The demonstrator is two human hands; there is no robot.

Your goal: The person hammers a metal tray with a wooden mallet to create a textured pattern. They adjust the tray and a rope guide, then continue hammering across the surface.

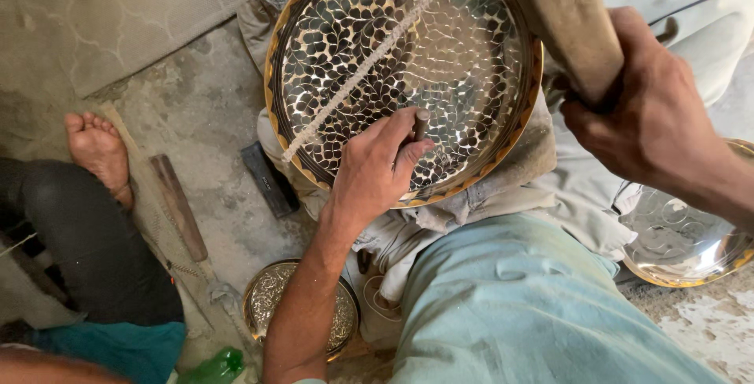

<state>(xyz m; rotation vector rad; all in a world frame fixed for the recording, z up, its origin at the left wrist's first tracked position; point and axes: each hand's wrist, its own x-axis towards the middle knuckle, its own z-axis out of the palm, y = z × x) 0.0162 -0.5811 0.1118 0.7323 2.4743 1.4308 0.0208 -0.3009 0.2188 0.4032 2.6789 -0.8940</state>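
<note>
Pinched between the thumb and curled fingers of the left hand (377, 168) is a short dark punch (422, 123), its tip set on the engraved face of the large round metal tray (353, 31). Right hand (652, 117) is closed tight around the handle of a wooden mallet (565, 15), whose thick head hangs above the tray's right rim.

Below everything lies a rough, cracked concrete floor (188, 101), grey and dusty, with a worn mat (102, 15) at the upper left. The tray, gold-rimmed and covered in a dark leaf pattern, leans on a wad of grey cloth (518, 164) over the person's lap; a knotted cord (369, 58) crosses its face diagonally. Light blue trousers (518, 305) fill the lower middle, and the tray's lower edge touches the cloth just above them.

At the left sits another person, a bare foot (98, 152) on the floor and a dark trouser leg (86, 250) beside it, well apart from the tray. Between that foot and the tray there is open floor, holding a long wooden stick (181, 207) and a dark flat block (269, 180).

A shiny shallow bowl (683, 250) lies at the right edge, partly under the right forearm. A smaller engraved round dish (271, 294) sits on the floor beneath the left forearm; whether it holds anything cannot be told. A green bottle (216, 367) shows at the bottom edge.
</note>
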